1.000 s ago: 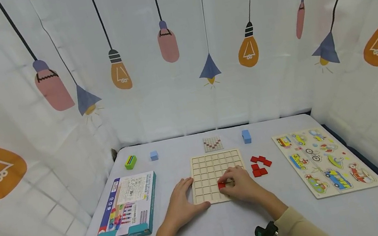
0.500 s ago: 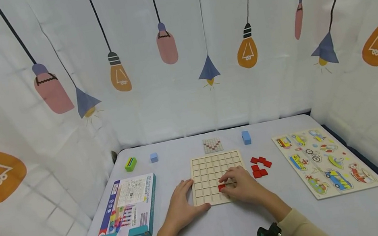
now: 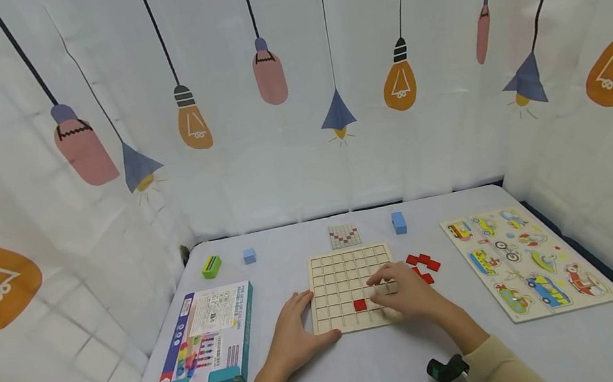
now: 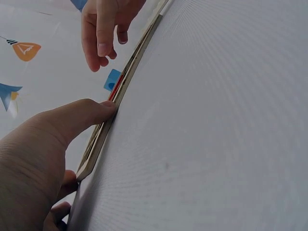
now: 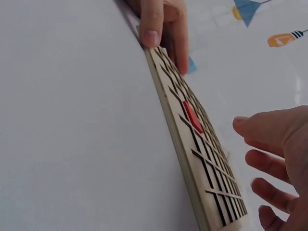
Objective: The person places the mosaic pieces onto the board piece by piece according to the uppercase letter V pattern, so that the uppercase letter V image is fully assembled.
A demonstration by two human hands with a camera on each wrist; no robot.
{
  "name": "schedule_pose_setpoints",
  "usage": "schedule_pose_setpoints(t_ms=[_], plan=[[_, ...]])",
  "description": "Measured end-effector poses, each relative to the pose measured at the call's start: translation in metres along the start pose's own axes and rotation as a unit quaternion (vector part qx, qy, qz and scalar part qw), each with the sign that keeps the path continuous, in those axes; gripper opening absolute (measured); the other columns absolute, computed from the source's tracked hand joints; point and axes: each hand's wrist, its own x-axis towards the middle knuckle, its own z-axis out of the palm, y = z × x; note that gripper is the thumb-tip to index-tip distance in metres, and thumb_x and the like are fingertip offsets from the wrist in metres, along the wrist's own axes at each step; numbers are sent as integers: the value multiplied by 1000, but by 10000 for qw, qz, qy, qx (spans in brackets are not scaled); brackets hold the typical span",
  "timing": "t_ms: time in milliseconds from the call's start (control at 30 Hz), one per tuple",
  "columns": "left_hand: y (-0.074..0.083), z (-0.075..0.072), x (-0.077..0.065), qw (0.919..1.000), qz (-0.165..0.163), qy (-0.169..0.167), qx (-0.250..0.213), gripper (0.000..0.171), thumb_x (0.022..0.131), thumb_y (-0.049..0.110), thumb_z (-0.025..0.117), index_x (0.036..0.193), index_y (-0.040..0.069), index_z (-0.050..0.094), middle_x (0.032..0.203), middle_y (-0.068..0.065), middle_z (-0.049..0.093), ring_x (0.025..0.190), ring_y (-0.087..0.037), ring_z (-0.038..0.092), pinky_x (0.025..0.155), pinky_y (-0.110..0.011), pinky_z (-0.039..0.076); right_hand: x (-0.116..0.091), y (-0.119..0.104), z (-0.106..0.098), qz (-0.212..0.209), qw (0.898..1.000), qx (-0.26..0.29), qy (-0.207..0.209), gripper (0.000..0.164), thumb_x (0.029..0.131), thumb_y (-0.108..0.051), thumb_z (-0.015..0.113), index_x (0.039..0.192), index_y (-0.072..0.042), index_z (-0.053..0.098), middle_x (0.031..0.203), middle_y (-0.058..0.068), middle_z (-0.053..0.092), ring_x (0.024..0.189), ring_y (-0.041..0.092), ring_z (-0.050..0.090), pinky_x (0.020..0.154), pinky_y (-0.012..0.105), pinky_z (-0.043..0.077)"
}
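A square wooden grid board lies flat on the table, with one red tile set in a cell of its lower part. My left hand spans the board's near-left corner: the straight thumb presses the near edge and the fingers rest at the left edge. Over the board's right side is my right hand, holding nothing, with thumb and fingers apart. In the right wrist view the red tile sits among the grid ridges, away from those fingertips. Several loose red tiles lie right of the board, partly behind the right hand.
Beyond the board lies a small pattern card with red squares. Blue blocks and a green striped block stand farther back. A boxed set is at left, a picture puzzle board at right. Printed curtains surround the table.
My right hand has let go of the red tile and drawn up and to the right, leaving the tile in its cell. The left hand has stayed at the corner.
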Motion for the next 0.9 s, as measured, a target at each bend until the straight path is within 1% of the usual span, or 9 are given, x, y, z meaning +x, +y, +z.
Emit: schedule_pose_setpoints(t_ms=[133, 233, 367, 500, 567, 667, 767, 900], plan=[[-1, 1, 0, 10000, -15, 33, -3, 111, 74, 65, 98, 162, 12, 56, 171, -8, 54, 169, -39, 34, 134, -67, 33, -1, 6, -13, 95, 9999, -79, 119, 25, 98, -30, 87, 122, -28, 83, 124, -9, 73, 129, 20, 59, 108, 53, 57], [-1, 2, 1, 10000, -4, 65, 27, 110, 74, 66, 97, 162, 13, 57, 170, -8, 54, 169, -38, 35, 134, -68, 34, -3, 12, -22, 97, 9998, 27, 180, 28, 98, -31, 87, 125, -26, 82, 128, -7, 73, 132, 22, 60, 111, 57, 57], [-2, 2, 1, 10000, -15, 69, 50, 110, 74, 67, 96, 162, 14, 57, 171, -7, 54, 169, -38, 35, 134, -68, 35, -6, 20, -31, 21, 9997, 129, 224, 31, 98, -30, 87, 128, -22, 81, 132, -5, 74, 133, 26, 61, 111, 57, 58], [-3, 2, 1, 10000, -48, 58, 48, 111, 73, 68, 96, 162, 15, 57, 171, -7, 53, 169, -38, 34, 134, -68, 34, -8, 30, -37, -92, 9997, 14, 231, 33, 98, -28, 87, 129, -20, 81, 132, -4, 75, 132, 27, 62, 111, 55, 56], [-2, 2, 1, 10000, -66, 49, 48, 111, 73, 69, 96, 162, 15, 56, 172, -7, 52, 169, -38, 34, 134, -68, 34, -8, 34, -40, -108, 9996, 2, 268, 33, 98, -27, 87, 129, -19, 81, 131, -3, 76, 130, 27, 63, 109, 54, 58], [-2, 2, 1, 10000, -80, 32, 48, 111, 73, 68, 96, 163, 16, 56, 172, -7, 52, 169, -37, 34, 134, -68, 34, -9, 39, -44, -37, 9995, 133, 294, 32, 97, -23, 87, 128, -16, 81, 128, 3, 76, 125, 28, 65, 106, 51, 62], [-2, 2, 0, 10000, -17, 39, 42, 111, 73, 67, 96, 162, 13, 57, 172, -9, 53, 168, -39, 35, 133, -69, 35, -10, 44, -47, 102, 9994, 188, 289, 32, 98, -23, 86, 128, -15, 81, 127, 6, 75, 122, 28, 65, 103, 48, 65], [-1, 1, 0, 10000, 9, 31, 26, 111, 74, 67, 96, 162, 13, 57, 171, -9, 53, 168, -40, 35, 133, -69, 34, -12, 49, -49, 312, 9990, -24, 330, 31, 99, -25, 85, 128, -18, 81, 129, 7, 75, 124, 29, 63, 102, 47, 63]])
